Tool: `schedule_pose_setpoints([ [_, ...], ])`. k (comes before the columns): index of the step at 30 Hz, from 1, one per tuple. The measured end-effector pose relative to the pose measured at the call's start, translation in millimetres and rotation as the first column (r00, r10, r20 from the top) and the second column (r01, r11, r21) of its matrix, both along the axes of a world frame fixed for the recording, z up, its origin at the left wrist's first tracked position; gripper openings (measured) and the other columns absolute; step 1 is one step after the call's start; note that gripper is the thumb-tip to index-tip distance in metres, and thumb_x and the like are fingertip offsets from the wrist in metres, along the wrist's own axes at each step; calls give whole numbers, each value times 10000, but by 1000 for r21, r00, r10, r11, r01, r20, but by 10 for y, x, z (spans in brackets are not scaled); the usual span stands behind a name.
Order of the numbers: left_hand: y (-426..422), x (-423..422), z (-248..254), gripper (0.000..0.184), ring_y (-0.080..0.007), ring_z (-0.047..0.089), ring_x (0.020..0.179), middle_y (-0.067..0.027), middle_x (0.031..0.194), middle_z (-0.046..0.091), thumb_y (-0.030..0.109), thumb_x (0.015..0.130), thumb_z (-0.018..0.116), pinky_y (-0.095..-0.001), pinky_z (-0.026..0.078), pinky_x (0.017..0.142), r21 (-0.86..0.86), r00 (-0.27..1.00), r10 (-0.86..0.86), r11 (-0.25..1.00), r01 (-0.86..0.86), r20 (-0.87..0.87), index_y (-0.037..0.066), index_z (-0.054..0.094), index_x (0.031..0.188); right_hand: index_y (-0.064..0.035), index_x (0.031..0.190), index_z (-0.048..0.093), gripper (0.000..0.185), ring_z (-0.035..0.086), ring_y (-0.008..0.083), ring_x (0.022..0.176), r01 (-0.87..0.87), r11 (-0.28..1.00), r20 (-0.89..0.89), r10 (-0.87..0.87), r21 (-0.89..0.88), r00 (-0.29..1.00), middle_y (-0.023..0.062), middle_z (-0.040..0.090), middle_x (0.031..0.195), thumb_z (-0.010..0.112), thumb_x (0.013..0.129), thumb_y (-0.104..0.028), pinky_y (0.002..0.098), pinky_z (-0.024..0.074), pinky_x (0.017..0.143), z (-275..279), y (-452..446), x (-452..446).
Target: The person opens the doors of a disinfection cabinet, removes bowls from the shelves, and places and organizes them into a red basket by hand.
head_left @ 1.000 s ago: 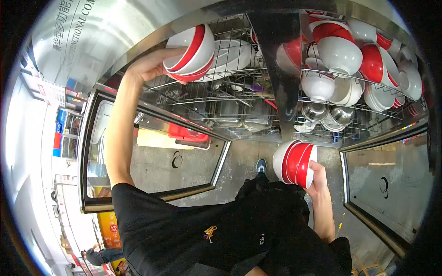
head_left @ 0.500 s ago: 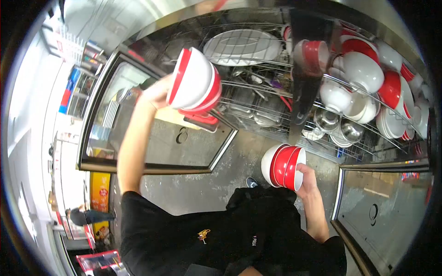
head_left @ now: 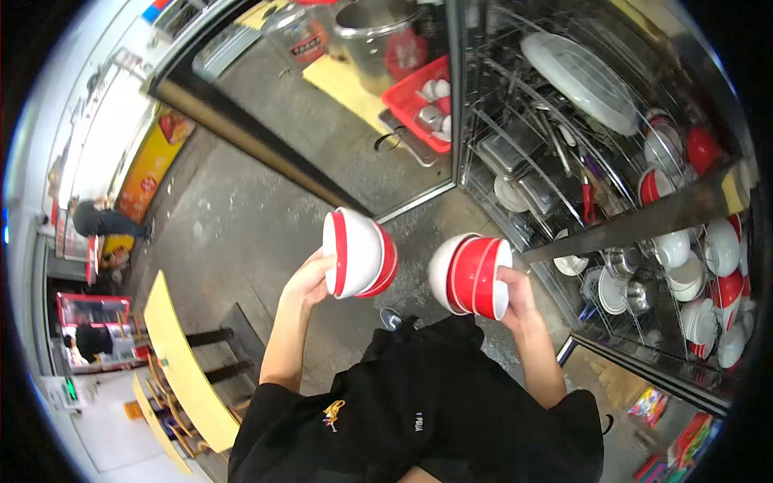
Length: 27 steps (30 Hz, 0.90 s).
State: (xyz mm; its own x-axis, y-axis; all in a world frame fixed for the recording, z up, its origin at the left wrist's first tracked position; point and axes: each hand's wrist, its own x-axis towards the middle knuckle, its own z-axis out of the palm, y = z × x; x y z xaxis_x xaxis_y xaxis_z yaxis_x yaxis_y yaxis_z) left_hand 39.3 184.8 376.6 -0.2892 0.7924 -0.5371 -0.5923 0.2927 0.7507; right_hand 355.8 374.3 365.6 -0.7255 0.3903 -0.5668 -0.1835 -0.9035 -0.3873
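My left hand (head_left: pixel 309 278) grips a stack of white-and-red bowls (head_left: pixel 360 253), tipped on its side, with fingers at the rim of the leftmost bowl. A second stack of red and white bowls (head_left: pixel 473 275), also sideways, is in my right hand (head_left: pixel 519 296), whose thumb is at the rim. The two stacks face each other in front of my body, a small gap apart. Bowls (head_left: pixel 723 245) and a white oval dish (head_left: pixel 580 80) rest on the wire racks of the cabinet at the right.
The cabinet's glass door (head_left: pixel 266 141) stands open ahead, with a red basket (head_left: pixel 394 98) seen through it. Another open door (head_left: pixel 644 378) is at the lower right. A yellow table (head_left: pixel 181 362) stands at the left, and a person (head_left: pixel 109 221) is farther off.
My left hand has come down and away from the cabinet shelf with its bowls, close to the right-hand stack. The view has turned left, showing more floor and the yellow table.
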Motion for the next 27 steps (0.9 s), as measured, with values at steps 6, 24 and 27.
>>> schedule_pose_setpoints([
  [6, -1477, -401, 77, 510, -227, 592, 1113, -133, 1258, 579, 162, 900, 638, -372, 494, 935, -98, 956, 290, 951, -294, -55, -35, 449, 1330, 76, 1216, 493, 444, 652, 302, 978, -200, 957, -130, 175, -211, 976, 207, 634, 1100, 529, 802, -81, 415, 522, 913, -255, -910, -1307],
  [24, -2176, -3106, -515, 529, -262, 609, 1092, -137, 1244, 581, 162, 889, 580, -390, 504, 933, -30, 841, 541, 841, -540, 3, -11, 406, 1358, 60, 1181, 541, 429, 642, 234, 990, -481, 873, -56, 478, -85, 877, 152, 650, 1094, 545, 775, -77, 361, 480, 952, -181, -1337, -4687],
  [27, -2044, -3691, -435, 565, -281, 596, 1127, -157, 1287, 559, 187, 899, 587, -403, 508, 935, 8, 836, 548, 836, -548, -26, -17, 380, 1383, 59, 1185, 546, 401, 647, 221, 990, -546, 835, -145, 533, -73, 834, 144, 655, 1107, 538, 806, -75, 356, 485, 942, -136, -1332, -5319],
])
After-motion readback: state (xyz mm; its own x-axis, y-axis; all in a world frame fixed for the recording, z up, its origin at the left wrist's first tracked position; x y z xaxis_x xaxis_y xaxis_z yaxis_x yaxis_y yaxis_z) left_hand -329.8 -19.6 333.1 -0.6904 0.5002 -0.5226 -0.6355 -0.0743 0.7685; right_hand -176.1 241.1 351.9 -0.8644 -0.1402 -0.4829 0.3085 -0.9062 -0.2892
